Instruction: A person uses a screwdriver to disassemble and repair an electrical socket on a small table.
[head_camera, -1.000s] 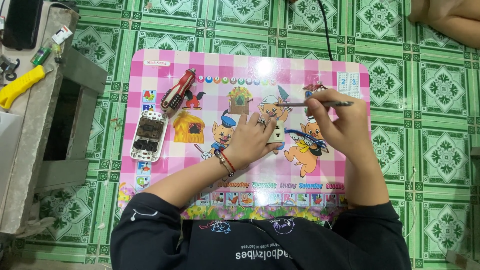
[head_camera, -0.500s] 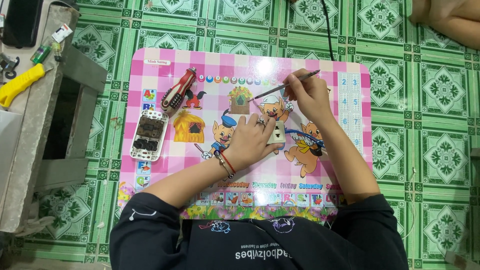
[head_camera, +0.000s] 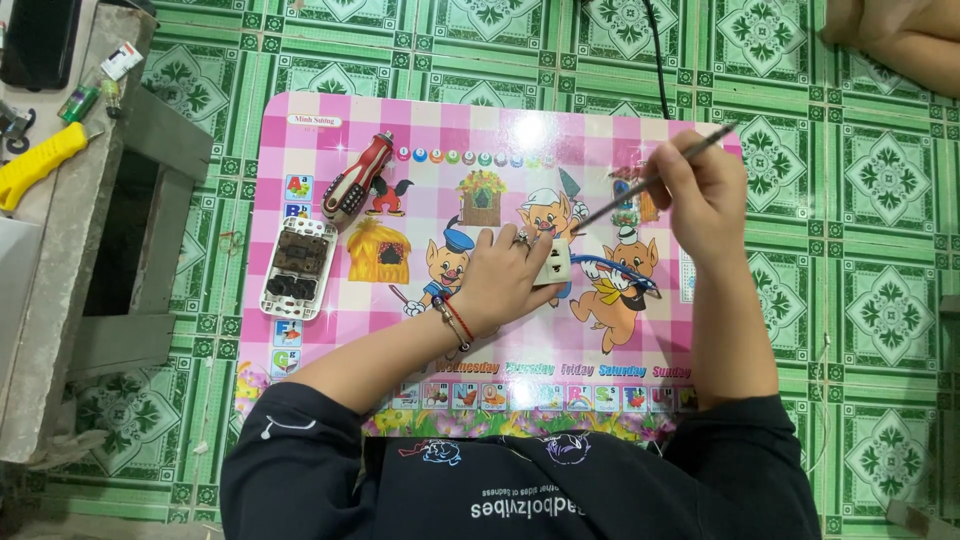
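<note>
You sit over a green patterned tile floor (head_camera: 880, 200) w/ a pink checkered cartoon board (head_camera: 420, 130) laid flat on it, right in front of you. To your left, a grey bench (head_camera: 60, 270) carries a yellow-handled tool (head_camera: 40, 165) near its far end.

On the board, upper left: a red-and-black screwdriver (head_camera: 358, 178) lies tilted. Just below it sits a white switch housing (head_camera: 297, 268), open side up, dark parts showing inside.

Your left hand (head_camera: 500, 280) rests mid-board, palm down, fingers pressing a small white socket plate (head_camera: 556, 264) against the board; red string bracelet on that wrist. The plate sits approx. at the board's centre, partly under your fingertips.

Your right hand (head_camera: 705, 190) is closed around a thin dark rod-like tool (head_camera: 650, 182), held pen-style; its lower tip points down-left toward the plate, close to it, contact can't be told. A black cable (head_camera: 655, 60) runs across the floor beyond the board.
</note>
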